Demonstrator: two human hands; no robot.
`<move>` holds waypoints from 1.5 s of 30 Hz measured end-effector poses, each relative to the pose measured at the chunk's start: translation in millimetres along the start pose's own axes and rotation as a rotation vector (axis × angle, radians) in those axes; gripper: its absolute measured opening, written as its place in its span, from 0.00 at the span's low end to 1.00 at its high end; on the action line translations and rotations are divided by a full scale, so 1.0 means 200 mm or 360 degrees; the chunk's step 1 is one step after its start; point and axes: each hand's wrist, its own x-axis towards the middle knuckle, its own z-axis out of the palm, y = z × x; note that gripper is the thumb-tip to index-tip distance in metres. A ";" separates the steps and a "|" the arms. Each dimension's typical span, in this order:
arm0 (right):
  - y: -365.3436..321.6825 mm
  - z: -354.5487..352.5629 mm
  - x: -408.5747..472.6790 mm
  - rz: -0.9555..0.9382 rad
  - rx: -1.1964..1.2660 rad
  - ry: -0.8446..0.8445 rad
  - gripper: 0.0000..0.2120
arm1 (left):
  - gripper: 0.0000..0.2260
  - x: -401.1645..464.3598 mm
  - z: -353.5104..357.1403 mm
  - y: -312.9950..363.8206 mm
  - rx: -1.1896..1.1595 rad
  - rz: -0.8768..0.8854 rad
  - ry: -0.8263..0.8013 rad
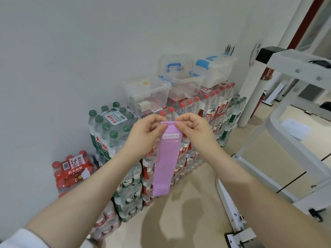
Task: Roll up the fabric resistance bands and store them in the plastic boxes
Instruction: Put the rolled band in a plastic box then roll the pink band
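Left hand (146, 130) & right hand (192, 127) each pinch a top corner of the purple band (165, 158) w/ curled fingers; it hangs unrolled in front of stacked water bottles (111, 133). Clear plastic boxes (148, 94) sit open on top

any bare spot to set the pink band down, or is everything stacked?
Crowded: the bottle stacks carry the plastic boxes on top. Free: bare floor between the stacks and the white frame. Both hands, left and right, pinch the band at its top edge.
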 end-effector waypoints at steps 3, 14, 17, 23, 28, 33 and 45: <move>0.00 -0.02 -0.01 0.0132 0.0155 -0.0014 0.07 | 0.06 -0.01 0.01 0.01 -0.0040 -0.0018 -0.0044; -0.02 -0.06 -0.02 0.0210 0.0204 -0.0030 0.06 | 0.08 -0.01 0.02 0.04 -0.0177 -0.0086 -0.0134; -0.02 -0.06 -0.02 0.0144 0.0290 -0.0009 0.08 | 0.07 -0.01 0.02 0.05 -0.0246 -0.0088 -0.0136; 0.02 -0.04 -0.03 0.0096 0.0890 -0.0020 0.15 | 0.08 -0.02 0.02 0.08 -0.0567 -0.0056 -0.0170; 0.02 -0.05 -0.03 0.0086 0.0998 -0.0157 0.10 | 0.10 -0.03 0.02 0.07 -0.0782 -0.0067 -0.0172; 0.00 -0.08 -0.03 0.0004 0.0778 -0.0204 0.09 | 0.12 -0.03 0.00 0.03 -0.0781 -0.0077 -0.0254; 0.00 -0.07 -0.06 -0.0101 0.0013 0.0059 0.11 | 0.07 -0.03 0.03 0.04 -0.0345 -0.0133 -0.0092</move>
